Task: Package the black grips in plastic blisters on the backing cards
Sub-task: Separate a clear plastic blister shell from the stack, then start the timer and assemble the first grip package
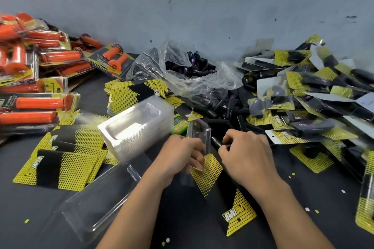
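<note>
My left hand (182, 154) grips a clear plastic blister (199, 137), tilted on edge over a yellow-and-black backing card (226, 194) that lies in front of me. My right hand (248, 152) is closed on a black grip (217, 142), whose end points toward the blister's open side. Loose black grips (222, 109) lie heaped just beyond my hands. More fill a clear plastic bag (190, 68) by the wall. A stack of empty blisters (137, 127) lies on its side to the left. Spare backing cards (66, 163) are spread at the left.
Packaged orange grips (36, 79) are piled at the far left. Finished packs of black grips (315, 95) are heaped at the right. A green timer (179, 124) sits behind the blister. An empty blister (97, 204) lies at the near left. The grey wall (202, 6) closes the back.
</note>
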### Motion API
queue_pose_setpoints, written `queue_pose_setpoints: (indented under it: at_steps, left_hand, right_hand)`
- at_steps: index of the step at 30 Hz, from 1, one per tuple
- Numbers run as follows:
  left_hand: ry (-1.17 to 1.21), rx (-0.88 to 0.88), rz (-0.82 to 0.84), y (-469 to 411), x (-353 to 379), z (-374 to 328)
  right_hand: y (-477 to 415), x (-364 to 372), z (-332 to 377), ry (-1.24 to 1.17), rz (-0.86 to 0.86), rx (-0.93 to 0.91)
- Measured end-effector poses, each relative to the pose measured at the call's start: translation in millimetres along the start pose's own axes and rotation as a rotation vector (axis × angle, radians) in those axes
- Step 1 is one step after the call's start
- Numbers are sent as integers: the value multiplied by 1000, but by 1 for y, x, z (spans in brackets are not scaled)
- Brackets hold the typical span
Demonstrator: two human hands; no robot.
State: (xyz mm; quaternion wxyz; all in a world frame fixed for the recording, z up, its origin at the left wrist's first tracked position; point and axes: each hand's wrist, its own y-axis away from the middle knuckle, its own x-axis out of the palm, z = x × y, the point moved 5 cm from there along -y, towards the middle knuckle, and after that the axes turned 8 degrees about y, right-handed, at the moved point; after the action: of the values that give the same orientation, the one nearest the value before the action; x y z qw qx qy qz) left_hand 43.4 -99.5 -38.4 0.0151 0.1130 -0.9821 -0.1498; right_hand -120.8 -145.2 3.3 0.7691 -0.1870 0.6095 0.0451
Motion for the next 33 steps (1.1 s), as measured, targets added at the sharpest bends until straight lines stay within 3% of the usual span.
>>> queue_pose_setpoints:
  at_steps: [3, 5, 8, 10, 13, 16, 20, 25, 33]
  left_hand:
    - [-10, 4, 99, 3, 2, -2]
    - [-4, -32, 264, 7, 10, -1]
    - [61, -97, 491, 13, 14, 0]
    - [162, -131, 500, 12, 5, 1]
    - [293, -103, 280, 6, -13, -3]
    - [362, 9, -101, 0, -30, -3]
    - [381, 94, -461, -3, -44, 4]
    - [441, 98, -530, -4, -45, 6]
    - [507, 177, -568, 7, -46, -2]
  right_hand:
    - [1, -3, 4, -31, -88, -35]
    - [-4, -5, 4, -149, -153, -64]
    - [-24, -4, 7, -338, -66, -116]
    - [-42, -4, 15, -429, 29, -162]
    - [-69, 0, 44, -398, 208, -328]
    - [-83, 14, 78, -324, 390, -484]
    - [-94, 41, 101, -38, 454, -571]
    - [-108, 53, 88, 152, 401, -436]
    - [-101, 56, 97, 183, 417, -450]
